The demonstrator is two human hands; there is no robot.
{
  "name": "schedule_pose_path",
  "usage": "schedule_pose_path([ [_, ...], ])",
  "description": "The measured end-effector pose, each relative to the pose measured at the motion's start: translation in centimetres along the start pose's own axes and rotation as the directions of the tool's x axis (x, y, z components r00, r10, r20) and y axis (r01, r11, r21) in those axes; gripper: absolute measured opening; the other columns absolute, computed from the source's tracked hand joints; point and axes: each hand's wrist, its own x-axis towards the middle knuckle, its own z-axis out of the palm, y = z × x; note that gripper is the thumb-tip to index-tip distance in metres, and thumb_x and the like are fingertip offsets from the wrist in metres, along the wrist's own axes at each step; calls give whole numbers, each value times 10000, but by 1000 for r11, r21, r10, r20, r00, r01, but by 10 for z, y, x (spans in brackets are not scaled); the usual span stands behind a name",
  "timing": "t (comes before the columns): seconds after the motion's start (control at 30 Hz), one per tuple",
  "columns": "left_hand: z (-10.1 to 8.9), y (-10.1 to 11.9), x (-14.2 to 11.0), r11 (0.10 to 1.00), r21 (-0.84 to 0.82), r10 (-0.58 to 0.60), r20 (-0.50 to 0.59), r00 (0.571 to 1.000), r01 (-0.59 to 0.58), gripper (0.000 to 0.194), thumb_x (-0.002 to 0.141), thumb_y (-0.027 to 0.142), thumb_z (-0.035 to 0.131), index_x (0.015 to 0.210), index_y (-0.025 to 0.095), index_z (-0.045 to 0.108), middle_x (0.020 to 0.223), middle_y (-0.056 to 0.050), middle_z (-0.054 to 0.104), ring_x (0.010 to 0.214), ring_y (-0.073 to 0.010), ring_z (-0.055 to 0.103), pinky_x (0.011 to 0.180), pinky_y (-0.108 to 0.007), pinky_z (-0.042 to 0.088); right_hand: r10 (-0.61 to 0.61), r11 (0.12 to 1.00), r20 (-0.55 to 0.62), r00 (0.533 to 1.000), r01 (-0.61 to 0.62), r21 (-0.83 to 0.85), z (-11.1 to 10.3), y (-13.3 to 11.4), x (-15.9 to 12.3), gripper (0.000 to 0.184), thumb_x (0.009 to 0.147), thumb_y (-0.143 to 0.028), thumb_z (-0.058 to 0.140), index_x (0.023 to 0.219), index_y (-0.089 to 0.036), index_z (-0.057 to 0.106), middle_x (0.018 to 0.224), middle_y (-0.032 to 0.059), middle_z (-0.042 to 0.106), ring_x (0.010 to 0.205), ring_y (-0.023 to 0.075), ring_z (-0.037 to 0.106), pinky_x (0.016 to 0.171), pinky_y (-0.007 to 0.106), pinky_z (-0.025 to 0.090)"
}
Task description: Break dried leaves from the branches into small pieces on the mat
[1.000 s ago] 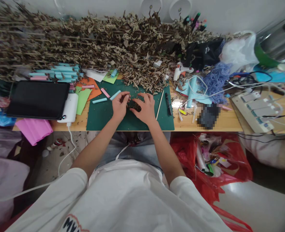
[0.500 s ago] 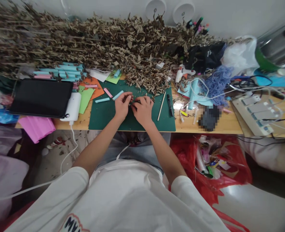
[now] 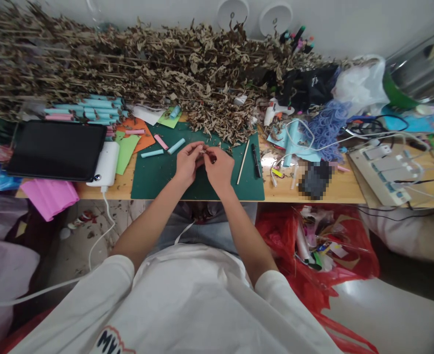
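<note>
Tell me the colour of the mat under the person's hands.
The mat is plain dark green, seen best in the current head view.

white short-sleeved shirt [image 3: 202, 300] | dark, red-edged lettering [image 3: 109, 340] | blue-grey trousers [image 3: 220, 233]

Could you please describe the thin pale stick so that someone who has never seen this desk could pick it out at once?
Find the dark green mat on the wooden table. On its right part, between the right hand and a black pen, lies the stick. It is pale and slimmer, while the pen beside it is dark and thicker.
</note>
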Motion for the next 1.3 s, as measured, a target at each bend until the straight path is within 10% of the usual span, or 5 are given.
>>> schedule_pose_path([
  [0.43,-1,-4,2,984,80,168,-125,978,-159,232,835,346,646,974,164,680,987,-85,742,919,-169,703,880,-330,558,83,947,-2,997,-78,312,-4,-14,-1,243,836,-370,655,987,-197,734,955,57,738,763,149,652,730,275,538],
  [0.8,-7,-4,-7,973,138,179,43,983,-184,231,796,325,708,980,204,777,1040,-76,759,1028,-224,691,996,-416,523,377,720,11,926,-301,625,9,6,8,249,752,-387,681,890,-180,699,753,18,727,691,164,674,672,302,570],
  [1.3,-14,8,3,958,196,186,122,975,-208,132,746,221,728,860,160,702,841,-35,719,789,-152,670,816,-322,564,179,844,77,981,-194,500,-14,3,12,219,774,-264,661,970,-202,739,826,11,756,725,150,675,750,309,561],
])
